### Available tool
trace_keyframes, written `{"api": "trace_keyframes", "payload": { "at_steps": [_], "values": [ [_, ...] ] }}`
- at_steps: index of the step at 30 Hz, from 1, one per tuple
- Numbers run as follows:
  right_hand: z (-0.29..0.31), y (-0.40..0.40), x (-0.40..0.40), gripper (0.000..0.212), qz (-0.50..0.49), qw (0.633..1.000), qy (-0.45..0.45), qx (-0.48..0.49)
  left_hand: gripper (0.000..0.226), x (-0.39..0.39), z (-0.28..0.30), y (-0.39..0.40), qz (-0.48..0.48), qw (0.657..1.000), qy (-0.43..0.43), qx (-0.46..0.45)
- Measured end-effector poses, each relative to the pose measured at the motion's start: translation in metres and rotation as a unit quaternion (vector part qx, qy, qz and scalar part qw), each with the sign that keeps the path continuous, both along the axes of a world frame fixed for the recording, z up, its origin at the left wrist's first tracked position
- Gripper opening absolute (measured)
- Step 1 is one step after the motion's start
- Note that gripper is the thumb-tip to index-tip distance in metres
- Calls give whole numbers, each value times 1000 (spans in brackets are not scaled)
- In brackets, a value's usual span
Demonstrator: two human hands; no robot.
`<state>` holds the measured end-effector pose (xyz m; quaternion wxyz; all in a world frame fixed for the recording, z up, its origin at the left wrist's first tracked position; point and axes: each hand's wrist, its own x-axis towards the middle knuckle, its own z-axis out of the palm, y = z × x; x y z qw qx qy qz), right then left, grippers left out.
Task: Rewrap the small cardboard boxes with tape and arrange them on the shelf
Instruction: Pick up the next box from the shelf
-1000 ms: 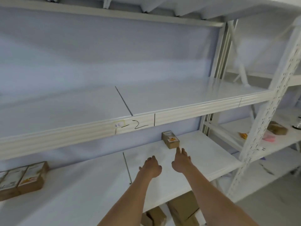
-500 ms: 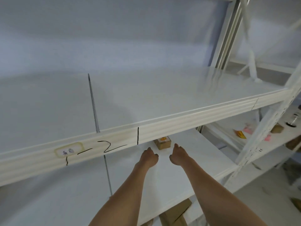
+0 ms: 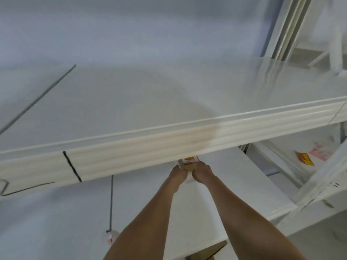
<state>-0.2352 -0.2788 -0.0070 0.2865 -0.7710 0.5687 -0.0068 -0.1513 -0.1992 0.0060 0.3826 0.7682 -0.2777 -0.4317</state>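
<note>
On the white lower shelf (image 3: 216,186), left hand (image 3: 178,173) and right hand (image 3: 203,172) have closed in and now grip the small cardboard box (image 3: 189,163) between them, ready for lifting.

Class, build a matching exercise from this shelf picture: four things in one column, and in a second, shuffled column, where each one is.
Things:
1. small cardboard box
2. left hand
3. black vertical mark
4. yellow packet

Places:
A. front lip of the upper shelf
B. neighbouring shelf bay at right
C. left side of the box
D. between both hands

Pairs: 1-D, 2-C, 3-A, 4-B
</note>
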Motion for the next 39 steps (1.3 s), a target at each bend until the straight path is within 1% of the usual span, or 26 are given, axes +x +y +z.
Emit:
{"api": "trace_keyframes", "payload": {
  "at_steps": [2,4,6,7,9,11,13,15,17,19,21,22,24,26,29,30,32,33,34,37,39],
  "values": [
    [-7,-16,1,40,-16,999,-29,5,48,-2,-4,-12,24,997,60,-44],
    [-16,-30,1,47,-36,997,-62,19,44,-5,-10,-23,38,989,111,-91],
    [-24,-42,3,52,-48,994,-92,40,50,-5,-19,-38,48,986,121,-104],
    [-28,-46,3,54,-52,991,-108,55,47,-6,-23,-44,47,987,115,-105],
    [-36,-50,4,61,-63,985,-135,84,32,-9,-29,-51,42,990,86,-101],
    [-40,-49,3,60,-66,980,-159,98,38,-13,-33,-53,32,989,96,-104],
    [-45,-49,2,55,-73,978,-169,100,43,-13,-34,-49,48,989,114,-86],
    [-46,-50,-2,47,-77,978,-159,107,49,-9,-39,-46,95,987,124,-36],
    [-43,-48,-9,33,-86,973,-156,146,46,-4,-46,-43,130,985,110,16],
    [-43,-42,-17,29,-93,965,-159,186,39,0,-55,-38,146,984,93,44],
    [-43,-34,-24,34,-94,963,-156,200,39,-3,-54,-24,146,984,81,61],
    [-44,-30,-26,38,-95,961,-160,203,41,-5,-52,-16,146,983,89,66],
    [-41,-21,-27,44,-106,953,-186,215,47,-7,-48,-3,147,979,128,62],
    [-37,-13,-23,53,-114,938,-212,248,53,-4,-44,10,149,972,180,32],
    [-29,0,-20,53,-91,909,-257,315,58,4,-30,34,175,959,223,-9],
    [-25,5,-21,49,-79,895,-275,344,64,8,-26,44,176,957,232,-14],
    [-16,20,-26,34,-37,864,-302,402,75,17,-17,67,157,957,243,-15],
    [-12,29,-28,28,-16,852,-308,424,76,22,-15,80,154,957,245,-18],
    [-8,40,-28,26,1,843,-311,439,74,25,-13,92,155,957,245,-22],
    [-3,78,-17,25,45,840,-302,449,58,34,-15,127,170,953,245,-48],
    [-1,105,-3,24,60,839,-302,449,41,37,-12,150,154,967,199,-49]
  ]
}}
